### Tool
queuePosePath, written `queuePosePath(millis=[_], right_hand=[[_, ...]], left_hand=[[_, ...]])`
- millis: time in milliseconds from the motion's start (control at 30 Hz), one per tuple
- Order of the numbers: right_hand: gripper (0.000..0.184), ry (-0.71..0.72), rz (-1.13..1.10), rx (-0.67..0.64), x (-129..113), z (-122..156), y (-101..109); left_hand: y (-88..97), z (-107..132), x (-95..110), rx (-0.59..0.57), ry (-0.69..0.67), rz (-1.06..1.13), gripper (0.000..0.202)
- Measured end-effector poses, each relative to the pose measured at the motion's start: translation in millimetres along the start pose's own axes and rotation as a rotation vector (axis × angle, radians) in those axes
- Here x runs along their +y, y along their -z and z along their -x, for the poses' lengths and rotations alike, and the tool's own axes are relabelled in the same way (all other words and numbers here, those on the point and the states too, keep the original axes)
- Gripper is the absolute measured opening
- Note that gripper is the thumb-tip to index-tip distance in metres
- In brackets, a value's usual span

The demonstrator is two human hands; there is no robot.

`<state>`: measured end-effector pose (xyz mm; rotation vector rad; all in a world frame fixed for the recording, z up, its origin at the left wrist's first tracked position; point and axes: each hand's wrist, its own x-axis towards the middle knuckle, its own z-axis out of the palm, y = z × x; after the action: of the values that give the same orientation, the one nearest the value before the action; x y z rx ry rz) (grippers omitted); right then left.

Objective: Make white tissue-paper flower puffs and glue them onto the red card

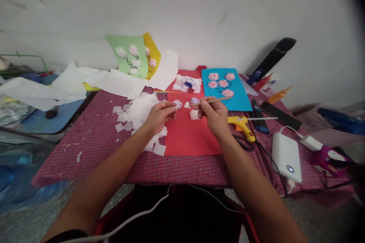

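While the right hand (214, 117) pinches a thin wooden stick (209, 101) over the red card (191, 136), its tip by a white tissue scrap (186, 104), the left hand (159, 117) curls narrowly beside a lacy paper rosette (178, 104), holding what I cannot tell, a step that calls for fine fingertip control.

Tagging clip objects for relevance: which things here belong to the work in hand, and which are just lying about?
In use: right hand holding a wooden stick; left hand; white tissue-paper scraps; red card.

Lying about: yellow glue gun; white power bank; blue card with paper flowers.
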<state>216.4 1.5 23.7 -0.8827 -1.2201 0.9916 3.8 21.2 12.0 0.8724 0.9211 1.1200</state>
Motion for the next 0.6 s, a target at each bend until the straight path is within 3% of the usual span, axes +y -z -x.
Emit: queuePosePath(millis=[233, 367, 467, 600], right_hand=[[0.028, -0.042, -0.018, 0.076, -1.4, -8.7, 13.7], [0.03, -0.078, 0.004, -0.049, -1.0, -3.7, 6.4], [0.027, -0.048, 0.161, -0.184, 3.8, 3.4, -2.4], [0.019, 0.12, 0.584, -0.284, 15.8, 9.3, -9.5]], left_hand=[[-1.3, -1.0, 5.4, 0.117, -0.078, -0.007, 0.031], [4.1, -5.4, 8.4, 0.181, -0.147, 0.022, 0.03], [7.5, -7.8, 9.8, 0.202, -0.179, 0.02, 0.028], [6.4, -7.0, 9.0, 0.186, -0.168, -0.013, 0.029]])
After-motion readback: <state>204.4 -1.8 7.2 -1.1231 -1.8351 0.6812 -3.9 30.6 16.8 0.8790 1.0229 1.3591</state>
